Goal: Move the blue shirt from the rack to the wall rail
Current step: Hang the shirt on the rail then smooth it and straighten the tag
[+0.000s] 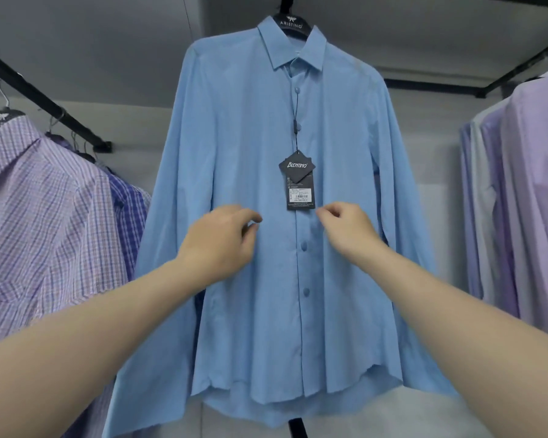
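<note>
The blue shirt (266,147) hangs buttoned on a black hanger (291,22) straight ahead, high against the grey wall. A dark price tag (298,181) dangles on a cord from its upper buttons. My left hand (222,241) hovers at the shirt's chest left of the placket, fingers loosely curled and apart, holding nothing. My right hand (345,229) is just right of the placket below the tag, thumb and fingers close together. I cannot tell whether it pinches any fabric.
A black rail (45,99) at the left carries a purple checked shirt (45,222) and darker checked shirts. Another black rail (525,64) at the right holds lilac and pale shirts (532,200). The grey wall (431,200) lies behind.
</note>
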A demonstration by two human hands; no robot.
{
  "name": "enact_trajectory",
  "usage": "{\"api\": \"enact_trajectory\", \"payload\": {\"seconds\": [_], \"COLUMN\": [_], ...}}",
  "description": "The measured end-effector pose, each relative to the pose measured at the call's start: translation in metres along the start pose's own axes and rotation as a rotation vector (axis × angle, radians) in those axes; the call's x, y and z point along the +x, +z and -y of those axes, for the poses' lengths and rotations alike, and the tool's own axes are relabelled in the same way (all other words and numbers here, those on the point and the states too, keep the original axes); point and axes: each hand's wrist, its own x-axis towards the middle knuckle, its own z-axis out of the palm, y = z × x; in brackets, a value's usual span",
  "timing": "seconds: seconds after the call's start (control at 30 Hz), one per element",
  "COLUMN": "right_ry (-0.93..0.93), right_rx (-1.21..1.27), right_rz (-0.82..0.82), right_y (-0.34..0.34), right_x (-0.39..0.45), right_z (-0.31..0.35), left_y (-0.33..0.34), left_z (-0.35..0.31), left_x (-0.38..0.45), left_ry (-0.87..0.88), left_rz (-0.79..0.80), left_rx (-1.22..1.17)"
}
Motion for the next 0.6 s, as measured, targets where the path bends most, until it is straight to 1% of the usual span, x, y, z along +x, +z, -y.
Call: {"api": "enact_trajectory", "payload": {"seconds": [0.07,0.1,0.17,0.23,0.33,0.4,0.5,0.6], "right_ry": [0.098,0.126,0.155,0.174,0.192,0.199,0.171,0.121], "right_rx": [0.156,0.210,0.238,0.239,0.270,0.342,0.435,0.440], "right_rz": [0.034,0.044,0.046,0.053,0.085,0.097,0.122,0.140], "right_y": [0.006,0.008,0.013,0.017,0.019,0.017,0.016,0.019], "right_x": [0.008,0.012,0.019,0.025,0.032,0.037,0.040,0.040], "right_z": [0.006,0.008,0.008,0.004,-0.003,-0.005,-0.008,-0.012], "left_y": [0.007,0.012,0.023,0.035,0.047,0.053,0.061,0.067], "left_z": [-0.008,-0.012,-0.019,-0.024,-0.029,-0.033,-0.039,-0.040], "left_x": [0.009,0.016,0.031,0.045,0.057,0.063,0.066,0.067], "left_ry": [-0.252,-0.346,-0.498,-0.602,-0.687,-0.713,-0.719,-0.762], "left_rz": [0.124,0.155,0.171,0.166,0.153,0.146,0.153,0.132], "left_rx": [-0.154,-0.267,-0.492,-0.625,-0.778,-0.844,-0.847,-0.838]}}
